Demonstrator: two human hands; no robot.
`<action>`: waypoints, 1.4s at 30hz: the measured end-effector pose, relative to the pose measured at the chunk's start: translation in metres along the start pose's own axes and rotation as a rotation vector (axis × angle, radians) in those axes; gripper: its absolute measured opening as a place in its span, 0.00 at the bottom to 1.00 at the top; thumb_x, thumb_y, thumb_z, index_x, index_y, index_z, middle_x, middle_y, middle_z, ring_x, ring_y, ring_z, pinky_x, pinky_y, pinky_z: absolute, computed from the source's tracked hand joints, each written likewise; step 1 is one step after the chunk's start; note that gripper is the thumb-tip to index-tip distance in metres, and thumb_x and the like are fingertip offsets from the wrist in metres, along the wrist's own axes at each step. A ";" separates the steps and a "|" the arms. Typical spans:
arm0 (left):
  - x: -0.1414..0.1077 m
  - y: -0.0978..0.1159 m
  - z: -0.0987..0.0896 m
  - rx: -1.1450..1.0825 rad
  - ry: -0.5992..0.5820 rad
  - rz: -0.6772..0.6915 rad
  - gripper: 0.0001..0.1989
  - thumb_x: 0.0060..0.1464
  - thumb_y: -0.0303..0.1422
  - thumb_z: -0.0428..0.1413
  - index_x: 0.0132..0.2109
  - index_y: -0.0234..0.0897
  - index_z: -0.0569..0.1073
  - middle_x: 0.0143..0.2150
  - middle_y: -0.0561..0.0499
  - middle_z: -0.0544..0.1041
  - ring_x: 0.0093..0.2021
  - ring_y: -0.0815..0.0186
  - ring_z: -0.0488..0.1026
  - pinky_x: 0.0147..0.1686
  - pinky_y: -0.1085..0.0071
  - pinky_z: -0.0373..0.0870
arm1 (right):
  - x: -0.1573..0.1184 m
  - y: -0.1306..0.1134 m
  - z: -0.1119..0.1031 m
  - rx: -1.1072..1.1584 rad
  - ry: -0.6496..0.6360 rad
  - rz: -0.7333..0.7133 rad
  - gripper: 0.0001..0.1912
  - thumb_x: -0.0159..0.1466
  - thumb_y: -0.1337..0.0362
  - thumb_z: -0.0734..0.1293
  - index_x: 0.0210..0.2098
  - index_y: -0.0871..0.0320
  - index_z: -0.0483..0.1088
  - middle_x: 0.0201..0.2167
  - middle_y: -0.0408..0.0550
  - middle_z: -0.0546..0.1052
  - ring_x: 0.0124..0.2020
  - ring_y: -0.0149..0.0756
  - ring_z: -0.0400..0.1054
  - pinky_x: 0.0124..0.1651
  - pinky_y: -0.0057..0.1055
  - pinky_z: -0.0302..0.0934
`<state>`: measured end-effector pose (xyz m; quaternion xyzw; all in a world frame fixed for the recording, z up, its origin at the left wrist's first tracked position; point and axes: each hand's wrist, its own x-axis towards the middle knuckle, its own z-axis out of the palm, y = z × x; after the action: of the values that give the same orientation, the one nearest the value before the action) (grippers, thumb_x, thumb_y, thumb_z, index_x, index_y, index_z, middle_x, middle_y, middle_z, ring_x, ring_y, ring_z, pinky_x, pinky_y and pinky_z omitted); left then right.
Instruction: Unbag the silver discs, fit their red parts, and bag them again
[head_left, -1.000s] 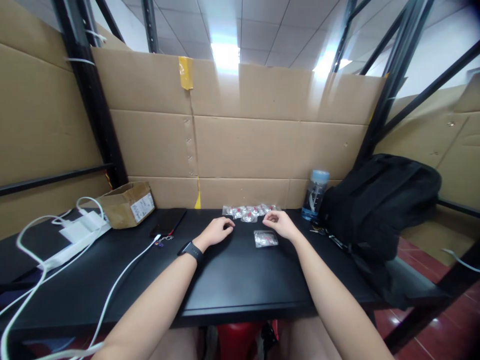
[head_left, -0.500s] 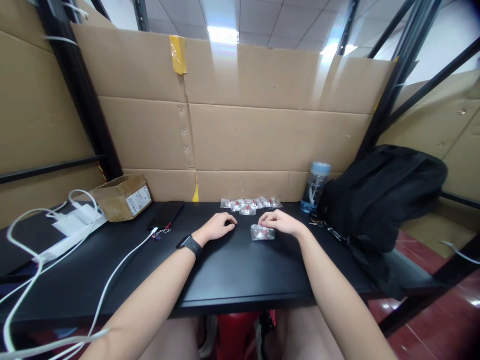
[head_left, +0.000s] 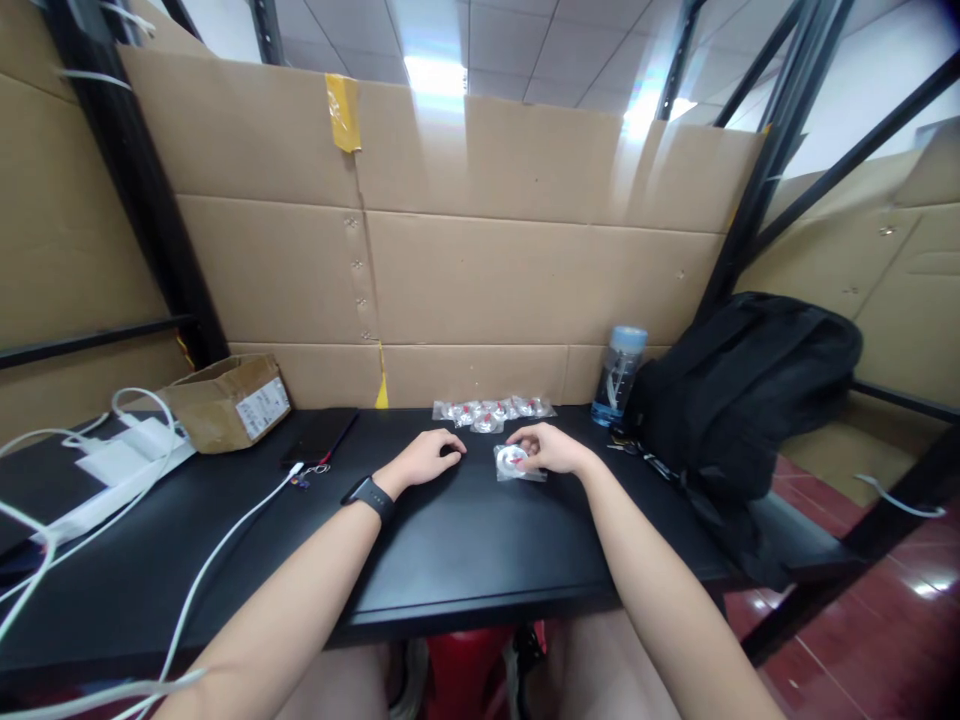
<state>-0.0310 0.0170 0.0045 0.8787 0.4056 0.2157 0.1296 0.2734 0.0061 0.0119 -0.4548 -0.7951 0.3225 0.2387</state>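
A small clear packet (head_left: pixel 511 461) with a round silvery-white item and a bit of red lies on the black table (head_left: pixel 480 560). My right hand (head_left: pixel 550 448) is over its right side, thumb and fingers curled at the packet; whether they pinch it is hard to tell. My left hand (head_left: pixel 429 457), wearing a dark watch (head_left: pixel 367 494) on its wrist, rests on the table left of the packet with fingers loosely curled, thumb apart, and nothing in it. Several similar packets (head_left: pixel 487 413) lie in a cluster behind both hands, near the cardboard wall.
On the right stand a water bottle (head_left: pixel 620 375) and a black backpack (head_left: pixel 750 390), with keys beside them. At left are an open cardboard box (head_left: pixel 225 405), a dark phone (head_left: pixel 320 440), white chargers (head_left: pixel 127 450) and loose white cables. A cardboard wall (head_left: pixel 480 280) closes the back.
My right hand has shifted slightly over the packet, whose round item now shows more clearly. The whole view has moved a little, while my left hand keeps its place on the table.
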 end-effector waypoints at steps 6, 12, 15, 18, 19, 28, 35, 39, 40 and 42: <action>0.000 0.001 0.000 -0.005 0.007 0.024 0.12 0.60 0.34 0.55 0.46 0.40 0.81 0.47 0.49 0.82 0.49 0.59 0.77 0.53 0.66 0.70 | 0.008 -0.005 0.005 0.181 0.339 -0.084 0.16 0.54 0.56 0.74 0.37 0.60 0.78 0.27 0.44 0.76 0.28 0.34 0.67 0.35 0.31 0.62; 0.001 -0.001 0.001 0.001 0.003 0.024 0.12 0.60 0.34 0.55 0.45 0.41 0.81 0.47 0.48 0.81 0.48 0.59 0.77 0.53 0.65 0.70 | 0.008 -0.010 0.003 0.259 0.429 -0.131 0.13 0.55 0.54 0.72 0.31 0.59 0.75 0.28 0.45 0.77 0.29 0.36 0.69 0.38 0.33 0.63; 0.001 -0.003 0.002 -0.001 0.006 0.033 0.11 0.60 0.34 0.54 0.45 0.41 0.80 0.46 0.49 0.81 0.48 0.59 0.77 0.53 0.64 0.70 | 0.007 -0.012 0.000 0.276 0.506 -0.158 0.13 0.56 0.55 0.72 0.32 0.58 0.74 0.28 0.45 0.77 0.30 0.36 0.69 0.38 0.33 0.63; 0.002 -0.003 0.004 -0.019 0.012 0.057 0.11 0.60 0.34 0.54 0.46 0.40 0.79 0.47 0.48 0.81 0.48 0.59 0.77 0.52 0.64 0.72 | 0.008 -0.016 -0.001 0.355 0.649 -0.199 0.13 0.57 0.54 0.71 0.33 0.57 0.73 0.31 0.46 0.77 0.33 0.38 0.71 0.41 0.33 0.65; 0.002 -0.002 0.005 -0.029 0.027 0.070 0.12 0.60 0.33 0.54 0.49 0.40 0.78 0.48 0.47 0.80 0.48 0.59 0.77 0.52 0.64 0.72 | 0.008 -0.017 -0.001 0.368 0.694 -0.218 0.13 0.58 0.54 0.71 0.34 0.57 0.73 0.32 0.47 0.77 0.34 0.38 0.71 0.41 0.34 0.66; -0.005 0.042 -0.008 0.324 0.344 0.273 0.34 0.54 0.33 0.63 0.67 0.46 0.63 0.66 0.43 0.66 0.65 0.51 0.63 0.61 0.54 0.62 | 0.045 -0.035 0.002 0.413 0.709 -0.252 0.18 0.56 0.52 0.74 0.39 0.56 0.71 0.33 0.48 0.78 0.29 0.37 0.73 0.33 0.33 0.69; 0.005 0.035 -0.004 0.611 0.407 0.304 0.10 0.67 0.28 0.51 0.48 0.41 0.76 0.49 0.45 0.78 0.50 0.58 0.71 0.47 0.59 0.62 | 0.066 -0.043 0.026 0.397 0.510 -0.287 0.18 0.61 0.52 0.71 0.45 0.55 0.69 0.34 0.45 0.78 0.28 0.36 0.73 0.33 0.33 0.69; 0.011 -0.013 -0.022 0.733 0.430 0.080 0.11 0.66 0.28 0.50 0.44 0.40 0.77 0.46 0.41 0.78 0.51 0.52 0.69 0.49 0.54 0.60 | 0.060 -0.020 0.026 -0.052 0.511 -0.323 0.09 0.66 0.58 0.66 0.42 0.56 0.73 0.40 0.50 0.78 0.42 0.41 0.73 0.47 0.38 0.67; 0.011 -0.028 -0.026 0.747 0.434 -0.010 0.12 0.65 0.27 0.49 0.44 0.39 0.78 0.46 0.39 0.78 0.52 0.50 0.69 0.51 0.52 0.59 | 0.058 -0.014 0.025 -0.159 0.477 -0.335 0.08 0.66 0.60 0.66 0.41 0.56 0.74 0.41 0.51 0.78 0.45 0.42 0.72 0.51 0.39 0.65; 0.007 -0.054 -0.029 0.724 0.376 -0.184 0.16 0.63 0.24 0.46 0.45 0.37 0.78 0.48 0.36 0.78 0.54 0.48 0.68 0.54 0.49 0.57 | 0.055 -0.004 0.025 -0.300 0.380 -0.327 0.09 0.67 0.61 0.65 0.42 0.56 0.75 0.45 0.53 0.78 0.50 0.43 0.71 0.57 0.41 0.62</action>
<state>-0.0765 0.0588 0.0098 0.7729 0.5486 0.2034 -0.2454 0.2287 0.0460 0.0026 -0.4031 -0.8377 0.0680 0.3621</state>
